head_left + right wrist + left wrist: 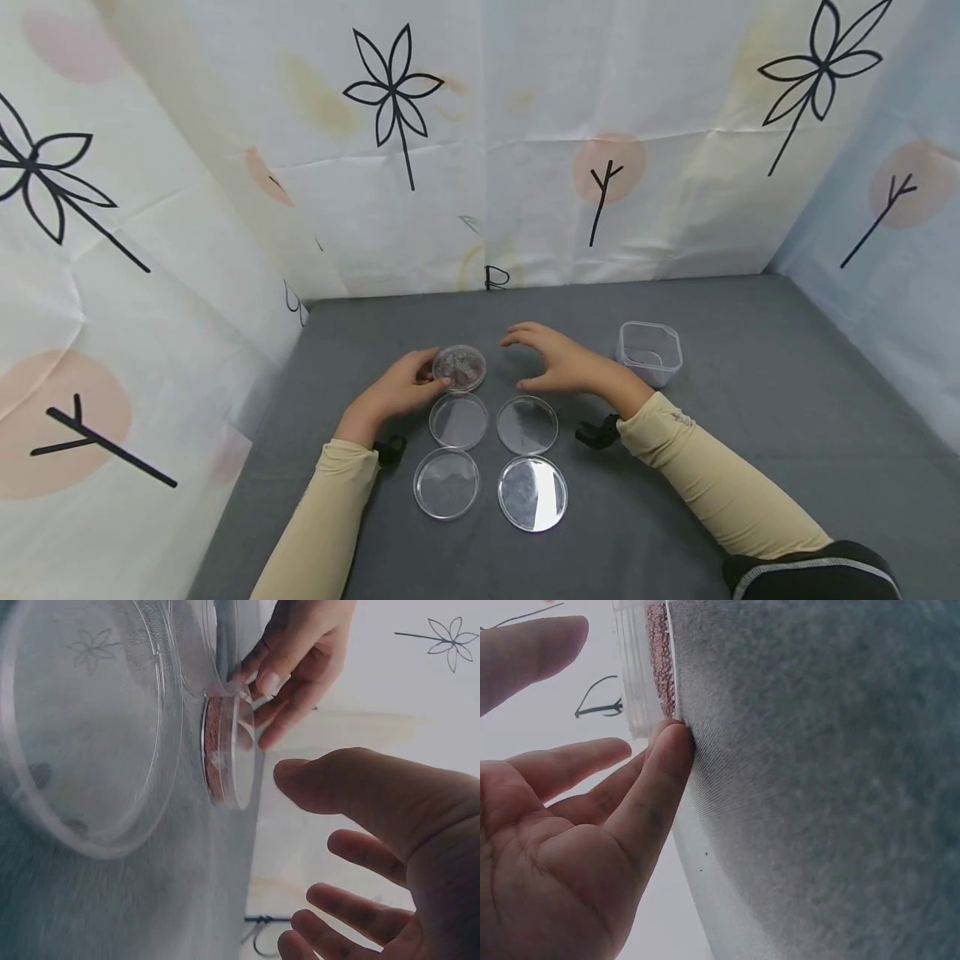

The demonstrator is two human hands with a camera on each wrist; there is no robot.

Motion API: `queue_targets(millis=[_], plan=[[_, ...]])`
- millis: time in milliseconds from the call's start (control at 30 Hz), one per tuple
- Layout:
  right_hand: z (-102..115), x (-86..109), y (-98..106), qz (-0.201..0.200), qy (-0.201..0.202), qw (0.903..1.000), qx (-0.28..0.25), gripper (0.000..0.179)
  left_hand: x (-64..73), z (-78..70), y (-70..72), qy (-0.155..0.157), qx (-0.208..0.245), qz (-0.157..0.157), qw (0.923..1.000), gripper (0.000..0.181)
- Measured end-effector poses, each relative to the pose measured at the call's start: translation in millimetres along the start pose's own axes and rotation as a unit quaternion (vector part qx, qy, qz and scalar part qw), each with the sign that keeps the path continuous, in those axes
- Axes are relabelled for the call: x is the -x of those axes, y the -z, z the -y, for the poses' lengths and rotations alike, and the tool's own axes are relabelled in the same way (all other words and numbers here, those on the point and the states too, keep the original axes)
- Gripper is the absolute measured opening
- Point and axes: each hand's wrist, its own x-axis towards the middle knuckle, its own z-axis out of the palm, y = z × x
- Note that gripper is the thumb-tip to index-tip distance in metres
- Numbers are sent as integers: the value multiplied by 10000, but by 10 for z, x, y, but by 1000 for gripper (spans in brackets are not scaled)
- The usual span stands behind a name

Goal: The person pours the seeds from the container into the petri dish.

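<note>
On the gray table (637, 533), toward its back edge, sits a petri dish (460, 367) of reddish bits. I see the left hand (393, 392) pinch its side; across a gap, the right hand (561, 362) spreads bent fingers.

The tabletop (615, 533) is grey, sleeves (322, 508) beige, 4 dishes (446, 484) clear, grains (660, 660) reddish-brown, backdrop (517, 208) white with black flowers (392, 89) and peach circles (628, 162).

Pale yellow sleeves (318, 508), black wristbands (392, 451)

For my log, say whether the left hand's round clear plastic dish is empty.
Not empty: both wrist views show reddish grains inside the dish.
</note>
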Motion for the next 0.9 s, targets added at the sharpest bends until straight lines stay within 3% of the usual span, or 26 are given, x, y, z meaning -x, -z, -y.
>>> queue_targets(millis=[333, 533, 667, 900], plan=[[-148, 523, 212, -880, -39, 9961, 52, 62, 72, -38, 57, 58, -117, 78, 9999, 70], [-282, 826, 350, -1249, -413, 9912, -153, 63, 118, -27, 63, 159, -106, 50, 9998, 71], [-337, 971, 445, -1417, -671, 9876, -103, 63, 166, -22, 75, 378, 19, 7, 9993, 74], [-405, 1184, 619, -1546, -1124, 9815, 75, 66, 213, -33, 78, 460, 220, -65, 9987, 78]])
